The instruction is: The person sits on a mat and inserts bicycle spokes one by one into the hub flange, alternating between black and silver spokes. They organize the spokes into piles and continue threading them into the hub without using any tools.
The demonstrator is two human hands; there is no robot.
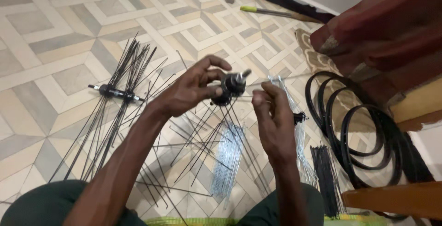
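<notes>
On the patterned tile floor (55,23) at the left lay a second hub (115,92), already laced, its black spokes fanning out toward the person's knees. Further right, the left hand (191,90) held the black wheel hub (230,87) raised in the air, thumb and fingers clasped round its flange; the axle ran slantwise, its bare end pointing up and to the right. Dark spokes (216,134) hung down from it. The right hand (271,115) stood just right of the hub and slightly lower, fingertips pinched together, apparently on a thin spoke, though I could not tell for sure. Beyond lay silver spokes (228,159) and black rims (363,138).
</notes>
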